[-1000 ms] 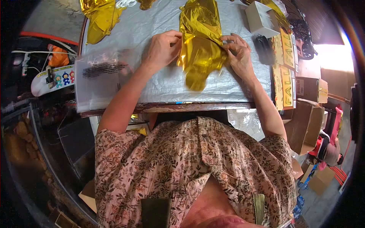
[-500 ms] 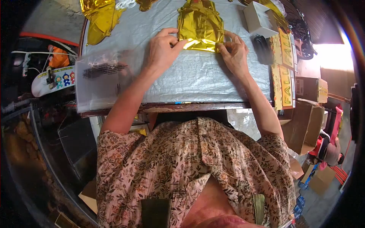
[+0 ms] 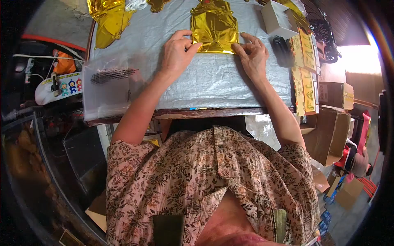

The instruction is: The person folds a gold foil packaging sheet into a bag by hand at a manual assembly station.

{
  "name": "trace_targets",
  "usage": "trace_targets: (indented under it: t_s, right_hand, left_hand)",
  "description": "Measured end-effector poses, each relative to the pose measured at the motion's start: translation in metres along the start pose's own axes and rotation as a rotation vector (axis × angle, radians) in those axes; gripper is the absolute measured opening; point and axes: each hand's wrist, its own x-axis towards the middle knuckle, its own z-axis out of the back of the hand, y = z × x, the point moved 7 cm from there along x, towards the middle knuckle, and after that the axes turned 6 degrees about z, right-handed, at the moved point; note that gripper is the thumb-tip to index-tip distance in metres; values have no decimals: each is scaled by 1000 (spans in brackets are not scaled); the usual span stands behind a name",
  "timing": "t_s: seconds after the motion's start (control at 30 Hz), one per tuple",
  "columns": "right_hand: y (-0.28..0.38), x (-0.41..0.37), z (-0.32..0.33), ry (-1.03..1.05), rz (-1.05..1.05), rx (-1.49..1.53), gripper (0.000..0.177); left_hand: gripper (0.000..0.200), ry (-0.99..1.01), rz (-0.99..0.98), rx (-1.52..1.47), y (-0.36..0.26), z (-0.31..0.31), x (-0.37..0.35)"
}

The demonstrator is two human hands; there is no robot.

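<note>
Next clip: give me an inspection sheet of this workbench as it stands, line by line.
Surface: table covered with a crinkled silver sheet; front edge worn.
Job's things: folded gold foil balloon lying flat at the far middle.
Clutter: clear plastic bag overhanging the left edge; loose gold foil far left; white box; black object; yellow lettered cards along the right edge.
Hands: left hand and right hand at the balloon's lower corners; whether they pinch or press is unclear.
Cables: white cable beyond the left side.
Surroundings: cardboard boxes to the right; white board with cartoon figures to the left.
</note>
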Motion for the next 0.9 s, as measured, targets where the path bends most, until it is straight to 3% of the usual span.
trace_targets:
  t_s: [0.43, 0.5, 0.53, 0.63, 0.8, 0.9]
  right_hand:
    - [8, -6, 1, 13, 64, -162, 40]
    - [34, -10, 4, -38, 268, -251, 54]
    - [41, -14, -3, 86, 320, -259, 69]
    - [61, -29, -13, 249, 463, -288, 76]
    - [52, -31, -22, 319, 428, -264, 76]
    - [52, -30, -21, 321, 430, -257, 76]
  left_hand:
    - [27, -1, -28, 19, -1, 0, 2]
    - [27, 3, -37, 28, 1, 0, 4]
    - [27, 10, -45, 32, 1, -1, 3]
    - [28, -16, -69, 36, -4, 1, 3]
    - [23, -22, -65, 65, -6, 7, 3]
    - [36, -32, -179, 180, -22, 9, 8]
